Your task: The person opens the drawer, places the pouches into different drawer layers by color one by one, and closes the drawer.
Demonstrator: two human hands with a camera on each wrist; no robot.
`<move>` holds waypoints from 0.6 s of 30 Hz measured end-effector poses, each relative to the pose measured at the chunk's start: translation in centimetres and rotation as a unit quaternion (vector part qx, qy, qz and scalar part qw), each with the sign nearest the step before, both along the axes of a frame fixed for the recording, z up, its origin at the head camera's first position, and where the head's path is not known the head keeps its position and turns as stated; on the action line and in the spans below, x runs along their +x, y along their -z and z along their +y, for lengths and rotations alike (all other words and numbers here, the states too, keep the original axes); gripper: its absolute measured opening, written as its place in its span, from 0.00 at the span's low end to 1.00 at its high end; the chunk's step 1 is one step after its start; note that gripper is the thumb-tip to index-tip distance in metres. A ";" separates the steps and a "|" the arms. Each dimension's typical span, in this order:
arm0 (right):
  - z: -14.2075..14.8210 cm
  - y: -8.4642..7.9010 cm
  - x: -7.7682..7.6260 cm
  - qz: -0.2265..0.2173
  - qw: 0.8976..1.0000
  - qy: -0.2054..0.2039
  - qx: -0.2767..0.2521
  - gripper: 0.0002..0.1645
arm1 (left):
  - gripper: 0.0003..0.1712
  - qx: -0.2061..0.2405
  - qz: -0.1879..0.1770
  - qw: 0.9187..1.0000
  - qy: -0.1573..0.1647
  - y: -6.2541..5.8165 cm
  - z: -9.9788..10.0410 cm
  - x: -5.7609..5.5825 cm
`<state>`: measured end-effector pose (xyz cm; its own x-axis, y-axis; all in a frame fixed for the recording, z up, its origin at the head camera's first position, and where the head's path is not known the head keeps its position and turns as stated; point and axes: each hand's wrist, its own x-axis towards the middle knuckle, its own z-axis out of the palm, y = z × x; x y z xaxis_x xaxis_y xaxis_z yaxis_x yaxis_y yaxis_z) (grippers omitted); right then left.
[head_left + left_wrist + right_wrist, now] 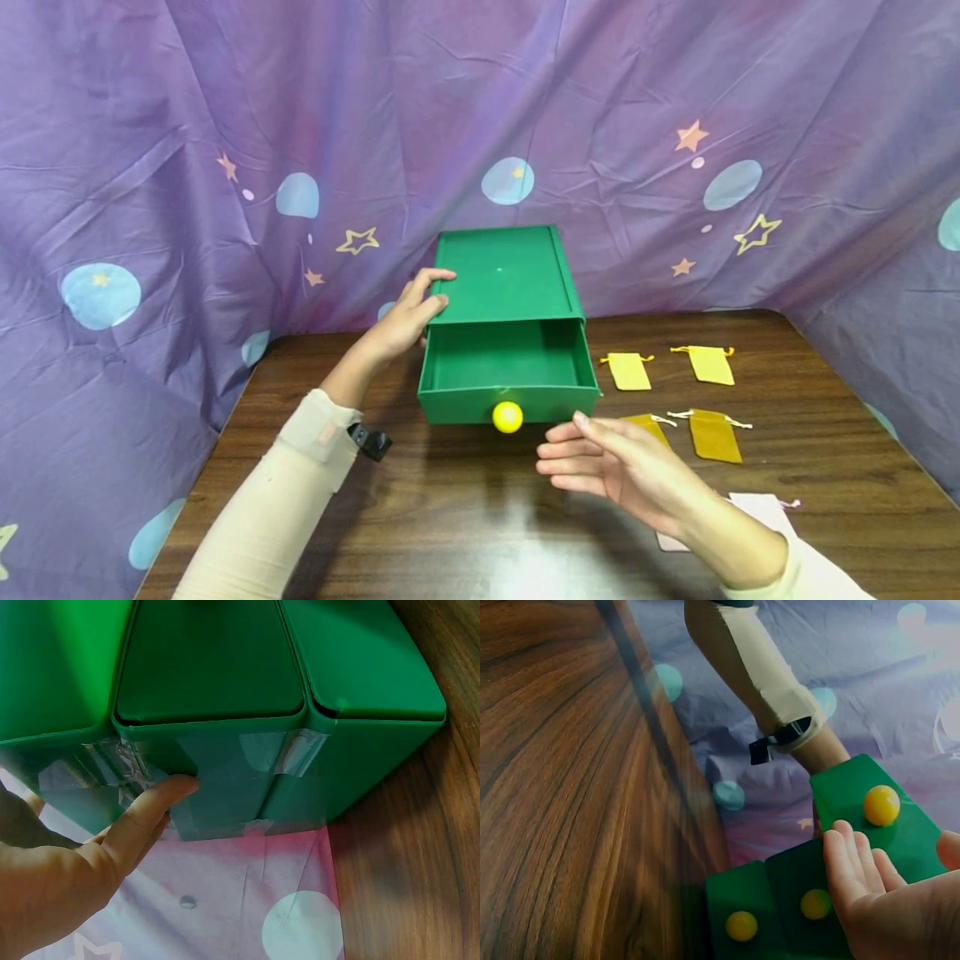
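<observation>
A green drawer cabinet (502, 275) stands on the table, its top drawer (502, 362) pulled out with the green inside showing. A yellow ball knob (507, 417) sits on that drawer's front. My left hand (408, 317) rests against the cabinet's upper left side, fingers extended; in the left wrist view, a finger (154, 806) touches the taped green side. In front of the drawer's right corner is my right hand (622, 467), fingers straight and holding nothing. Two lower drawers with yellow knobs (741, 926) appear in the right wrist view, beneath the pulled-out one.
Right of the cabinet, two light yellow drawstring pouches (628, 372) lie at the back of the wooden table (420, 517). Nearer are two mustard pouches (715, 435), one partly covered by my right hand, and a pale pink pouch (761, 510). A purple star-patterned cloth (390, 125) hangs behind.
</observation>
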<state>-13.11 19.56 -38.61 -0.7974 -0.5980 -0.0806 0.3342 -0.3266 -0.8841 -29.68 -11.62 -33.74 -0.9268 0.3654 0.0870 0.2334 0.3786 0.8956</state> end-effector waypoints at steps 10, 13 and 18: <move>1.9 0.2 0.0 0.011 1.000 0.002 -0.015 0.25 | 0.28 0.002 0.003 1.000 0.000 0.0 0.2 0.0; 2.2 0.2 -0.1 0.009 1.000 0.008 -0.013 0.25 | 0.28 -0.001 0.008 1.000 -0.001 -0.1 0.2 0.1; 3.0 0.3 -0.2 0.010 1.000 0.010 -0.016 0.25 | 0.28 0.001 0.003 1.000 0.000 0.0 0.0 0.1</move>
